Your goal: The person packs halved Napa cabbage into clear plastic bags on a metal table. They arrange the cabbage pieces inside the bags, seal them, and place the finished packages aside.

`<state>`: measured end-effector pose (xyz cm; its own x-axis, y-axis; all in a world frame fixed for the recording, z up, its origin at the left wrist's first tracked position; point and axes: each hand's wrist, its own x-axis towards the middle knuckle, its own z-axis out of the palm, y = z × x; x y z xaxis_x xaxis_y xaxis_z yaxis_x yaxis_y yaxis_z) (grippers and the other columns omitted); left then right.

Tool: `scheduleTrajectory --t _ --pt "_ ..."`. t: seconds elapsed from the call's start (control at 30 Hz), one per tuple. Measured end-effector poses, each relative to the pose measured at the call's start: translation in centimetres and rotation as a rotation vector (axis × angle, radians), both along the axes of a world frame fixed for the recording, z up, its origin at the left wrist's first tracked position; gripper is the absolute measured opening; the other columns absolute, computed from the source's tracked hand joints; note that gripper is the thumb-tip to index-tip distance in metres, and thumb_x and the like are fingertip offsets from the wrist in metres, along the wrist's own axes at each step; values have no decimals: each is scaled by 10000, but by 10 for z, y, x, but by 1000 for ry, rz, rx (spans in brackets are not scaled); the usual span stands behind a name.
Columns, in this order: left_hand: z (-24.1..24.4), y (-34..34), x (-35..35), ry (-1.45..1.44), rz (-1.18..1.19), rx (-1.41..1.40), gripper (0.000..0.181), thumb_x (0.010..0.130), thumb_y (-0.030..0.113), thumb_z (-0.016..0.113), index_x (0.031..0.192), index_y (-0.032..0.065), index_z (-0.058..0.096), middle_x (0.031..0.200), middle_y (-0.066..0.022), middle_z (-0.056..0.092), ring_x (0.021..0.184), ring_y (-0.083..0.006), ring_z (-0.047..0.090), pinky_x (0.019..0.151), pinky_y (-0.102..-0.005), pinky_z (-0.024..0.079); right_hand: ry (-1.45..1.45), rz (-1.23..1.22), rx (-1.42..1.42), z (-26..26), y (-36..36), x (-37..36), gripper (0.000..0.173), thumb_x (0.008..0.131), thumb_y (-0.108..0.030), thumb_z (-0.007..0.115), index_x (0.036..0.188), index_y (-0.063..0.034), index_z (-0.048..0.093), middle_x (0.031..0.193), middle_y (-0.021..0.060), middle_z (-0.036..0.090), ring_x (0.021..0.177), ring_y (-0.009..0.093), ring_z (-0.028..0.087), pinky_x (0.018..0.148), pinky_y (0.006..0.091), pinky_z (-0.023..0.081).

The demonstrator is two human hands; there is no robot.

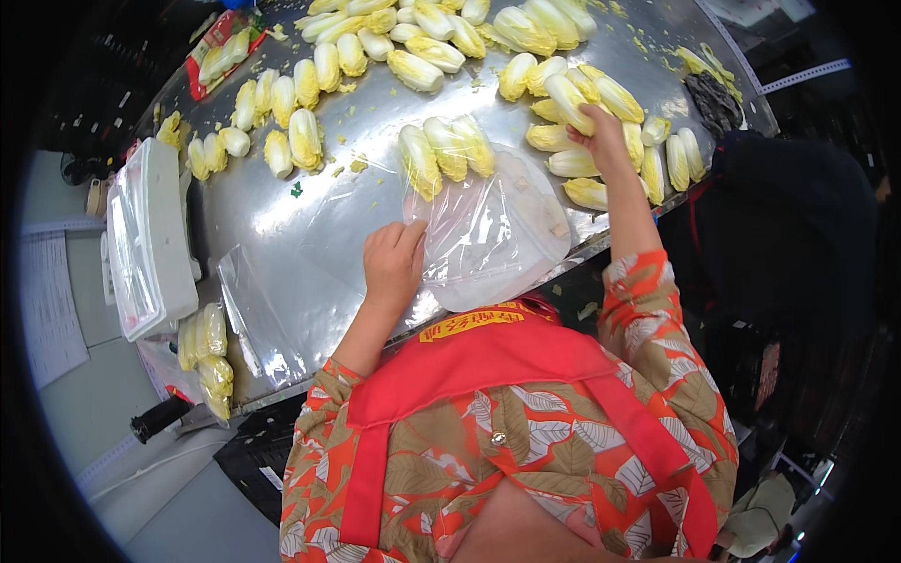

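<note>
On a metal table, three small napa cabbages (448, 149) lie side by side at the far end of a clear plastic bag (470, 236); the bag rests on a pale, rounded sheet or board (542, 204). My left hand (392, 264) is at the bag's left edge, fingers bent; the fingertips are partly hidden, so a pinch on the film cannot be confirmed. My right hand (602, 137) grips one napa cabbage (567, 102) by its near end, above a pile of napa cabbages (614, 98) on the right.
More cabbages (422, 42) cover the far side. At left are a white foam box (156, 239), wrapped cabbages (204, 338) and flat clear bags (264, 310). A red printed bag (222, 53) lies far left. Crumpled dark plastic (712, 104) sits by the right edge.
</note>
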<state>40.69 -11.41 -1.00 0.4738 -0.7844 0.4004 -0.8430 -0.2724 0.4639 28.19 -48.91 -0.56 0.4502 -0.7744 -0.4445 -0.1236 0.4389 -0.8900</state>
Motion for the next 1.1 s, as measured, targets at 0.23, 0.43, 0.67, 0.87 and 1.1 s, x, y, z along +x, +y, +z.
scheduleTrajectory --t 0.23,0.43,0.67,0.87,1.1 --pt "17 -13 1 -24 -28 -11 415 745 -20 630 1145 91 626 741 -65 583 660 -263 564 615 -376 436 -462 638 584 0 169 -78 512 866 -304 579 1212 70 528 1015 192 642 856 249 657 707 346 556" --pt "39 -22 2 -23 -76 27 482 716 -6 634 1187 94 609 756 -70 628 672 -262 602 610 -376 457 -222 291 408 -7 233 -58 431 947 -179 525 1294 71 476 1039 160 630 839 222 651 730 326 554" --pt "50 -27 -30 110 -190 56 475 751 15 628 1218 89 581 758 -103 650 687 -289 630 620 -402 468 -269 212 289 -9 239 -7 507 967 -136 511 1448 -46 378 1151 132 596 895 174 631 737 307 555" --pt "50 -13 -21 319 -153 228 475 797 36 604 1263 115 551 720 -129 622 677 -297 625 596 -402 461 89 302 -603 -45 212 -20 513 959 -160 533 1438 -33 401 1280 175 540 1090 255 557 933 356 439" --pt "73 -46 33 757 -319 379 453 859 185 640 1298 123 552 752 -105 628 684 -272 618 634 -388 477 85 259 -616 -30 214 -7 575 901 -174 608 1429 -47 419 1344 223 488 1237 334 480 1030 363 376"
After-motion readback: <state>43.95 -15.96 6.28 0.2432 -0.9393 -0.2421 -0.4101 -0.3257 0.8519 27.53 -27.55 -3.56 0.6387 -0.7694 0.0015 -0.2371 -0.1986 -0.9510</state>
